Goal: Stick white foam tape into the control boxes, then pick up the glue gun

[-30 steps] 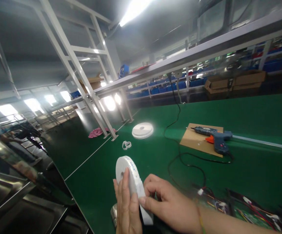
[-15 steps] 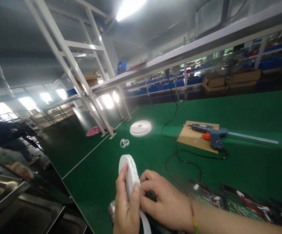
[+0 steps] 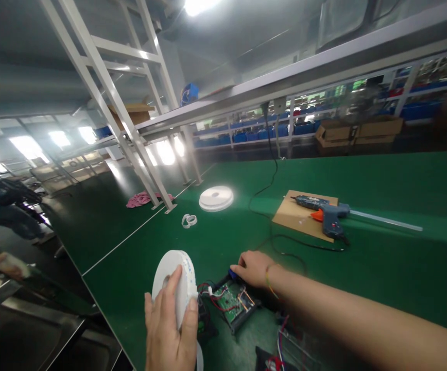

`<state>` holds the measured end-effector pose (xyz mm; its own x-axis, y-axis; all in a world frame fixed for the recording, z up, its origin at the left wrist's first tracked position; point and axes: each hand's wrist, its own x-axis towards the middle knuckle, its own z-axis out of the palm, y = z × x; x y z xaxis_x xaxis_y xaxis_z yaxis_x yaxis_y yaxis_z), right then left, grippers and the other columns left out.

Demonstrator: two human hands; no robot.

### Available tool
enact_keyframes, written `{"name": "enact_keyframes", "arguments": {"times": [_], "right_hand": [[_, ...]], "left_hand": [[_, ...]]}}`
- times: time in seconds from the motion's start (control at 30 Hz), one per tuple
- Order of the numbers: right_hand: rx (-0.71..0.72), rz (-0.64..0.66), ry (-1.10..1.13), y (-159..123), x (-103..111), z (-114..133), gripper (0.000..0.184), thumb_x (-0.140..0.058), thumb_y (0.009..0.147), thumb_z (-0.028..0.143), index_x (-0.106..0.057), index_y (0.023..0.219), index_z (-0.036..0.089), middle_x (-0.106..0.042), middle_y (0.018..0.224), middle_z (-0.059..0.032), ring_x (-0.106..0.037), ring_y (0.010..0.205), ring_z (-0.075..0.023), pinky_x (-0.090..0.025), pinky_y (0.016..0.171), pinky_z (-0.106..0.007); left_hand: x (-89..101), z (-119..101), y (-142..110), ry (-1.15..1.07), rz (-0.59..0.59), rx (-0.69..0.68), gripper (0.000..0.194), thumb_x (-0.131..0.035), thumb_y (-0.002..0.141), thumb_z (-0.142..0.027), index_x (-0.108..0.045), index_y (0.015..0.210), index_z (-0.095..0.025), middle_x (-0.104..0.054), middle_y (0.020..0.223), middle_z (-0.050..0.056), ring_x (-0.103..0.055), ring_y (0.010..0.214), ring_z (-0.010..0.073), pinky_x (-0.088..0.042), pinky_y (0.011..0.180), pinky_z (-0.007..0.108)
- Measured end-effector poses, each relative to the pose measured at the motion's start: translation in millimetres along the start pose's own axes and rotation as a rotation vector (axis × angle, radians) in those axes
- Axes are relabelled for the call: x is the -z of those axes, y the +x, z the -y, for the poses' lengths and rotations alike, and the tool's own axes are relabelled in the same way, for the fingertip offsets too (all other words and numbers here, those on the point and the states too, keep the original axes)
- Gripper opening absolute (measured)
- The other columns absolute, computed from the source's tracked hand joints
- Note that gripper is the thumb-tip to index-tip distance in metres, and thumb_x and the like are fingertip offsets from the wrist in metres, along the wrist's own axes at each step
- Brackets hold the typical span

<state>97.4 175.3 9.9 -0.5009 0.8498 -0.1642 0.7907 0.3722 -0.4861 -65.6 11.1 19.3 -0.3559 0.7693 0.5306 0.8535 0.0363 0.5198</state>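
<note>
My left hand (image 3: 171,324) is wrapped round a wide roll of white tape (image 3: 169,278), holding it on edge near the front of the green table. Blue print shows along the roll's rim. To its right, a green circuit board (image 3: 229,301) in a black frame lies tilted, with red, white and black wires. My right hand (image 3: 253,268) has its fingers curled over the far corner of this frame, by a small blue part (image 3: 233,274). Its fingertips are partly hidden. Between roll and board sits a dark part (image 3: 207,319), mostly covered by my left hand.
A flat white roll (image 3: 216,198) and small white tape rings (image 3: 189,221) lie farther back. To the right, a glue gun (image 3: 329,214) rests on cardboard (image 3: 285,214), its black cable trailing. More wired parts (image 3: 273,358) lie under my right forearm. A metal rack (image 3: 131,129) stands back left.
My right hand has left the roll and reached right and away to the circuit board. The roll, in my left hand, has shifted left and turned its flat side more into view.
</note>
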Motion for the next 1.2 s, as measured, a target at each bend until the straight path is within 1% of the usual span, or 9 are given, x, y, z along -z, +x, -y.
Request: {"name": "enact_keyframes", "arguments": {"times": [0.13, 0.37, 0.5, 0.6, 0.7, 0.83, 0.93, 1.07, 1.2], "right_hand": [[-0.019, 0.033, 0.042, 13, -8, -2, 0.030, -0.066, 0.086, 0.042, -0.076, 0.077, 0.015, -0.074, 0.081, -0.0128, -0.070, 0.078, -0.0250, -0.048, 0.065, -0.034], [-0.008, -0.014, 0.023, 1, -7, 2, 0.023, -0.065, 0.085, 0.039, -0.073, 0.076, 0.019, -0.073, 0.081, -0.0070, -0.068, 0.078, -0.0223, -0.045, 0.064, -0.031], [0.017, -0.026, -0.027, 1, -10, 9, 0.020, -0.064, 0.083, 0.030, -0.068, 0.067, 0.019, -0.073, 0.082, -0.0115, -0.070, 0.082, -0.0284, -0.043, 0.063, -0.033], [0.004, -0.062, -0.080, 8, -14, 9, 0.016, -0.058, 0.082, 0.019, -0.065, 0.068, 0.017, -0.072, 0.082, -0.0193, -0.070, 0.084, -0.0368, -0.042, 0.064, -0.037], [0.043, -0.107, -0.081, 11, -14, 6, 0.010, -0.059, 0.085, 0.020, -0.064, 0.076, 0.020, -0.072, 0.084, -0.0151, -0.070, 0.083, -0.0344, -0.041, 0.067, -0.037], [0.100, -0.059, 0.112, -11, -1, 5, 0.012, -0.057, 0.089, 0.021, -0.062, 0.079, 0.022, -0.071, 0.075, -0.0055, -0.067, 0.074, -0.0237, -0.040, 0.064, -0.031], [0.116, -0.042, 0.302, -33, 7, 5, 0.011, -0.056, 0.086, 0.016, -0.063, 0.078, 0.020, -0.071, 0.072, -0.0027, -0.066, 0.069, -0.0200, -0.040, 0.061, -0.027], [0.162, -0.058, 0.466, -54, 5, 2, 0.009, -0.058, 0.085, 0.018, -0.066, 0.083, 0.017, -0.073, 0.076, -0.0025, -0.066, 0.069, -0.0183, -0.042, 0.060, -0.025], [0.196, -0.081, 0.517, -65, 1, 1, 0.010, -0.057, 0.086, 0.018, -0.067, 0.084, 0.016, -0.072, 0.074, -0.0025, -0.065, 0.066, -0.0169, -0.042, 0.058, -0.023]], "left_hand": [[-5.8, 5, 0, 0.115, 0.050, -0.100, 0.044, -0.032, 0.103, -0.035, -0.034, 0.147, -0.029, -0.055, 0.141, 0.008, -0.047, 0.136, 0.0275, -0.015, 0.119, 0.066], [-15.8, 9, 5, 0.267, 0.079, -0.229, 0.044, -0.034, 0.101, -0.032, -0.043, 0.144, -0.025, -0.063, 0.123, 0.012, -0.053, 0.127, 0.0319, -0.018, 0.112, 0.073], [-22.7, 8, 2, 0.268, 0.046, -0.199, 0.047, -0.041, 0.098, -0.028, -0.046, 0.144, -0.028, -0.066, 0.117, 0.009, -0.055, 0.124, 0.0299, -0.012, 0.116, 0.072], [-30.7, 10, 2, 0.226, 0.019, -0.135, 0.049, -0.053, 0.095, -0.038, -0.049, 0.143, -0.032, -0.067, 0.116, 0.007, -0.055, 0.125, 0.0300, -0.004, 0.121, 0.067], [-36.2, 13, 6, 0.187, -0.021, -0.077, 0.055, -0.065, 0.088, -0.050, -0.052, 0.140, -0.039, -0.067, 0.111, 0.004, -0.056, 0.124, 0.0305, 0.001, 0.123, 0.065], [-30.3, 7, 6, 0.178, 0.013, -0.068, 0.050, -0.060, 0.092, -0.040, -0.051, 0.141, -0.037, -0.066, 0.116, 0.004, -0.054, 0.127, 0.0289, 0.000, 0.123, 0.064], [-23.7, 5, 8, 0.197, 0.117, -0.090, 0.048, -0.049, 0.095, -0.028, -0.050, 0.143, -0.032, -0.065, 0.121, 0.008, -0.052, 0.128, 0.0285, -0.003, 0.120, 0.068], [-24.5, 4, 14, 0.297, 0.275, -0.190, 0.051, -0.045, 0.094, -0.028, -0.046, 0.145, -0.030, -0.064, 0.121, 0.009, -0.053, 0.126, 0.0307, -0.008, 0.113, 0.075], [-28.2, -5, 14, 0.371, 0.251, -0.260, 0.050, -0.044, 0.093, -0.025, -0.049, 0.142, -0.028, -0.066, 0.117, 0.009, -0.055, 0.122, 0.0298, -0.008, 0.115, 0.072]]}}
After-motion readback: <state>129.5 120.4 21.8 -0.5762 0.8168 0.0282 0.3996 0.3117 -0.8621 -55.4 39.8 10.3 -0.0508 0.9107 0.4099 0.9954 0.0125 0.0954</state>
